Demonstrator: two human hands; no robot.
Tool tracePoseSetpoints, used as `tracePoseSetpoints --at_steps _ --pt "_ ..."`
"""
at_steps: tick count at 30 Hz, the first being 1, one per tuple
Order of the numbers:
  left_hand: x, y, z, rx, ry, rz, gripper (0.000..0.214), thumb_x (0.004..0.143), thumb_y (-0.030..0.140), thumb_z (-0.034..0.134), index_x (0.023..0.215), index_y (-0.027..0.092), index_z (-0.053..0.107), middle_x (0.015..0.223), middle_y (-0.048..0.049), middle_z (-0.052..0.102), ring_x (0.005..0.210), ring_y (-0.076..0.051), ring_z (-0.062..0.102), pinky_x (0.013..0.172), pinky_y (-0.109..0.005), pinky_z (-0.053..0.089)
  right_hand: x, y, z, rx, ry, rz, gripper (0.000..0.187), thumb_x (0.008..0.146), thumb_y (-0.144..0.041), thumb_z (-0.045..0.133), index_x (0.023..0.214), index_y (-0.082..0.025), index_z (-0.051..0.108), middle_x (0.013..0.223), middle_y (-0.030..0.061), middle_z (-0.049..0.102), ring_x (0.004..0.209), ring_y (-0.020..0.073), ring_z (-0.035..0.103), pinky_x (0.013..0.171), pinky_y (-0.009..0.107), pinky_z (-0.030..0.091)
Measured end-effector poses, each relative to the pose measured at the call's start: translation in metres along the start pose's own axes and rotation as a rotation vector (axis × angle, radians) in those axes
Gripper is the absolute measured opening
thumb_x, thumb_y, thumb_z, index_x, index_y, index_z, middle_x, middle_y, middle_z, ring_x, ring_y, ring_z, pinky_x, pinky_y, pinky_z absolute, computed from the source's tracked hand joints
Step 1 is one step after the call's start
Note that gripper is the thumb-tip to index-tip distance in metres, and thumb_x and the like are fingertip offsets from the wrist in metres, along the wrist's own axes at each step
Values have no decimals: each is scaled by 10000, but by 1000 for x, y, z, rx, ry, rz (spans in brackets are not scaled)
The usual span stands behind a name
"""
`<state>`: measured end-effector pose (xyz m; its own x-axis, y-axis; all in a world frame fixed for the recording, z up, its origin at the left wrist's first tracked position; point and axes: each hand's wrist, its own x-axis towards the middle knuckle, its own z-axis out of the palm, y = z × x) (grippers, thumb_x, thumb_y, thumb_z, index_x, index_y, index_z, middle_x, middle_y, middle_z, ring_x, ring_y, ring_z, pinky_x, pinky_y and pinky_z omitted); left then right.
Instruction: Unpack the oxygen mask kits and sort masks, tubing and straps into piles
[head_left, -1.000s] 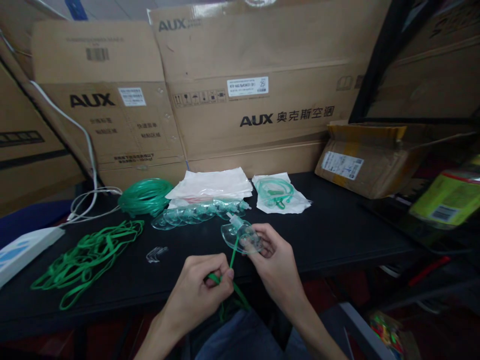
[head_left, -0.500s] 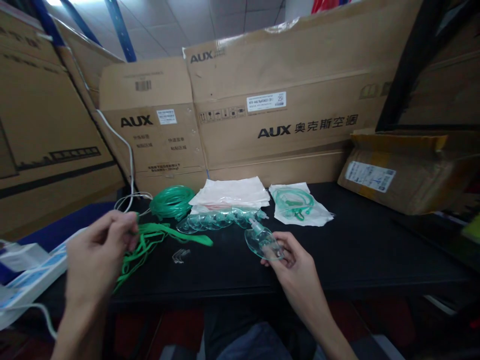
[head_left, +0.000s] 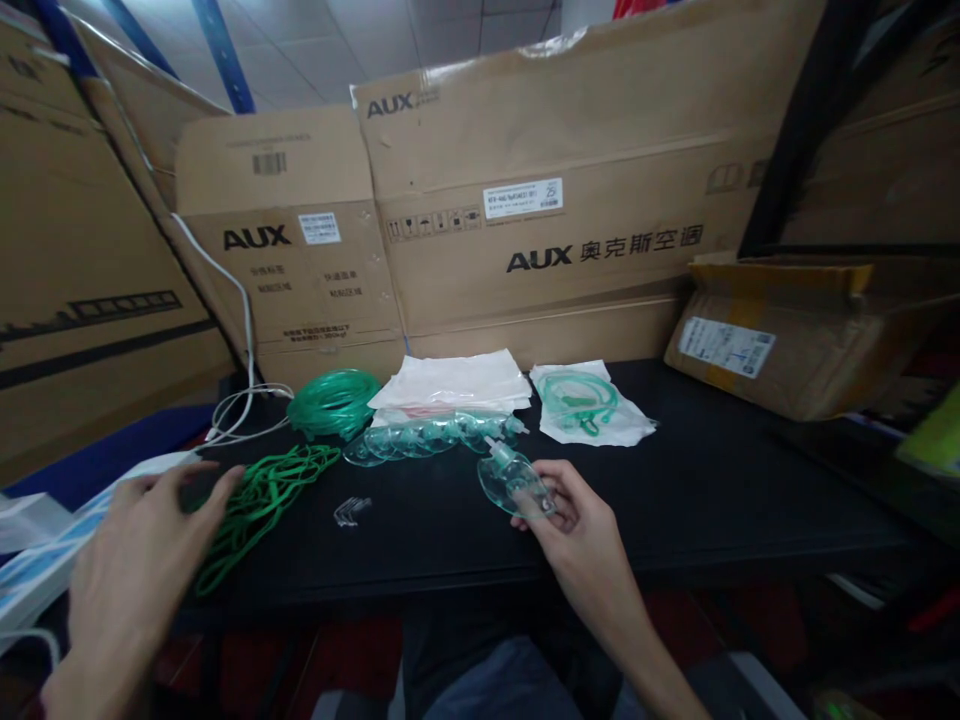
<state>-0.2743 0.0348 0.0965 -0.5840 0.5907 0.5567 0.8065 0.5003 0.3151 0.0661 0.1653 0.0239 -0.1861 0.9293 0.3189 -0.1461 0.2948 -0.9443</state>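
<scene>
Clear plastic mask (head_left: 496,484) pinched in right hand (head_left: 576,515); left hand (head_left: 142,540) empty, loosely spread near green straps (head_left: 274,490).

I observe one face mask (head_left: 500,487), clear with a pale green tint, right of centre in the lower half of the frame. It is held at its right side by the right grip (head_left: 581,525), tilted, its narrow connector pointing to the upper left. In the lower left, a bundle of green straps (head_left: 274,488) lies loose on the black surface (head_left: 420,545), tangled in overlapping loops; its left end is partly hidden behind the left grip (head_left: 139,560).
</scene>
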Motion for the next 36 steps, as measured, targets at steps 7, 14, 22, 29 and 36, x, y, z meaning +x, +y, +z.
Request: tracePoseSetpoints --at_steps 7,14,22,29,36 --pt "-28 97 10 -446 -238 127 478 824 639 597 1002 224 753 1039 -53 753 913 -274 664 779 -325 491 -1 -1 1 -21 -4 -10 264 833 -418 714 929 -193 615 761 26 659 657 186 713 621 277 614" --pt "-72 183 64 -868 -769 274 432 924 557 555 993 185 762 720 -24 678 595 -146 552 539 -228 419 -1 3 2 52 48 -41 246 830 -300 699 998 -221 538 772 -8 649 655 165 699 622 264 599" --pt "-77 191 80 -1308 -719 -115 416 843 506 703 1048 144 688 737 14 591 548 -86 447 421 -169 343 -8 -2 -1 -329 -167 -288 132 869 -91 561 897 -208 613 866 36 664 795 170 666 748 280 557" --pt "-77 185 83 -1265 -750 -128 431 832 514 718 1018 125 724 692 7 639 481 -69 443 416 -184 319 -5 -14 -21 -194 -255 -238 563 865 -181 693 1385 -313 525 1451 74 521 1309 230 549 998 349 556" --pt "-76 181 85 -1190 -754 -66 504 891 530 646 1191 133 723 871 -47 715 532 -81 488 494 -210 406 23 -12 -25 -259 -342 -282 303 870 -242 749 1165 -313 740 1248 48 662 1214 225 614 1055 363 494"
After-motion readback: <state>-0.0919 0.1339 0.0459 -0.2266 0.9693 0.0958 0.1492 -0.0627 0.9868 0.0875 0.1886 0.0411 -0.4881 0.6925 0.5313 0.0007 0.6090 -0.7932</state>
